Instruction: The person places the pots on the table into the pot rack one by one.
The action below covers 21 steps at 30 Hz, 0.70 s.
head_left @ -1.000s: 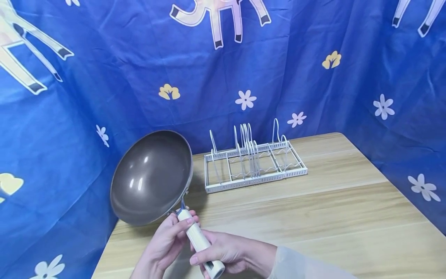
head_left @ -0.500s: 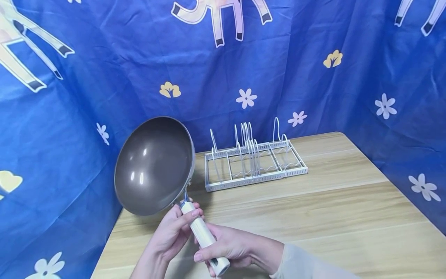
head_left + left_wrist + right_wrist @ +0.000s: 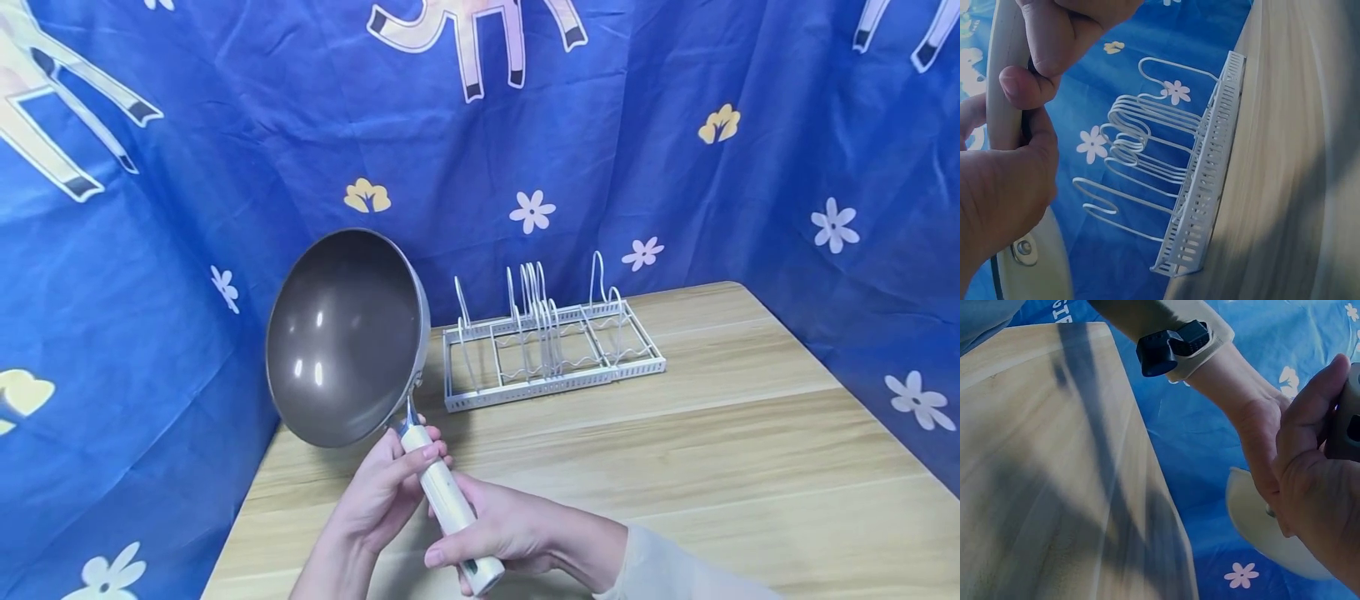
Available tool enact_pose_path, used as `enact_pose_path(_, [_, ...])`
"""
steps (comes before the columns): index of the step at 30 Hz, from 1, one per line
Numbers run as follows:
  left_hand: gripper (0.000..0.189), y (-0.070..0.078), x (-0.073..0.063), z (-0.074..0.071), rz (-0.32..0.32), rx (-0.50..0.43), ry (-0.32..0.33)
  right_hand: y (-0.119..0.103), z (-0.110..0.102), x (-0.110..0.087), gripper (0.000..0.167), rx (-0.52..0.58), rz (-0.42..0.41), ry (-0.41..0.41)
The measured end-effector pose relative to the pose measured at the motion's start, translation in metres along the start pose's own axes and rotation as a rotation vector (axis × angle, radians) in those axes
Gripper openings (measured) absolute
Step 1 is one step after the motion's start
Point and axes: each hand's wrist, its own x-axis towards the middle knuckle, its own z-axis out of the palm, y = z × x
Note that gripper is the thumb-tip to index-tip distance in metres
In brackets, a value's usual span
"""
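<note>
A deep wok-shaped frying pan (image 3: 345, 337) with a dark inside is held tilted in the air, left of centre in the head view. Its pale outer wall (image 3: 1272, 540) shows in the right wrist view. My left hand (image 3: 386, 492) grips the white handle (image 3: 446, 500) near the pan, thumb lying over the top. Farther down, toward the handle's end, my right hand (image 3: 502, 533) holds the same handle with its thumb across it. To the right of the pan stands a white wire rack (image 3: 555, 379) with upright loops, apart from both hands.
The rack rests on a wooden table (image 3: 675, 467) near its back edge. Blue patterned cloth (image 3: 450, 167) hangs behind the table and at both sides. The pan's rim comes near the cloth at the left.
The pan has risen and shifted to the right, its bowl turning somewhat more upright. Both hands have moved right along with it, keeping their grip on the handle. The rack stays in place.
</note>
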Motion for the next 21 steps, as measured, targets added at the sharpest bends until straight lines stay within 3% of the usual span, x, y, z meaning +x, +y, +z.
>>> enact_pose_path(10, [0.033, 0.005, 0.008, 0.008, 0.058, -0.068, -0.099, -0.006, 0.004, -0.010, 0.072, -0.036, -0.054, 0.049])
enact_pose_path(21, [0.036, 0.004, 0.018, 0.013, 0.077, -0.207, -0.235, -0.005, -0.002, -0.021, 0.086, -0.044, -0.061, 0.023])
